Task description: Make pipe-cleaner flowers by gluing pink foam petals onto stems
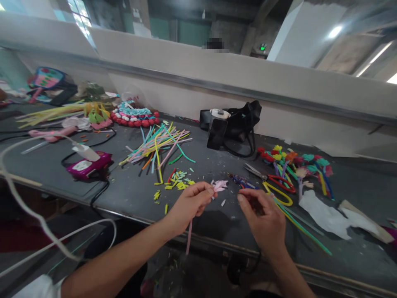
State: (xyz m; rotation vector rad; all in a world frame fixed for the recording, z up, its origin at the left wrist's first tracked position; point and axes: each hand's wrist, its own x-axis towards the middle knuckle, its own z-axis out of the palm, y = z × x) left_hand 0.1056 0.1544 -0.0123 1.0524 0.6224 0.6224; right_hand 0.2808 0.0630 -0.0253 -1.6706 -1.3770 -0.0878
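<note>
Big warehouse-type room with a pale wall running behind a long dark counter (130, 194) that's covered in craft stuff. Near the front edge, the left hand (190, 205) has its fingers (207, 191) pinched together on a pink flower (218, 185), right at the base of the petals, with the pink stem (189, 236) hanging down past the counter edge. The flower sits just above the counter, between the two hands. The right hand (263, 217) is just right of it, fingers curled in and the thumb and forefinger tips close together; can't tell if there's anything tiny between them.

Just beyond the right hand there are red scissors (273, 179) and yellow scissors (277, 193) lying next to each other, and farther right a bunch of finished flowers (294, 163) in red, yellow, teal and pink. Some white paper (325, 215) lies near those on the right. Left of the left hand are yellow-green snippets (176, 182) scattered around, and behind them a loose pile of sticks (161, 145) in mixed colours. Far middle has a black bag (242, 122). On the left a magenta glue gun (88, 165) with its cable, and way back a red and teal wreath (135, 116).
</note>
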